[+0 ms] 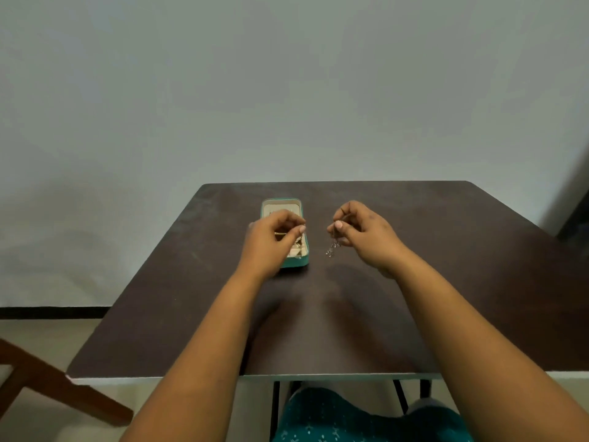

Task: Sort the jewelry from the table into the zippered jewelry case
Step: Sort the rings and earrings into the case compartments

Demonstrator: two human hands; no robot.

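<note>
Holding a small silvery chain (333, 248) pinched between thumb and fingertips, the right hand (360, 234) hangs just beside the open teal jewelry case (301, 261) on the dark worktop (446, 282). The left hand (271, 239) hovers over the case with fingers curled, seemingly pinching a thin gold piece (280, 233), though that detail is too small to confirm. Several pieces already lie inside. The step looks like placing jewelry; next, the chain likely needs carrying left and lowering into a free compartment.
</note>
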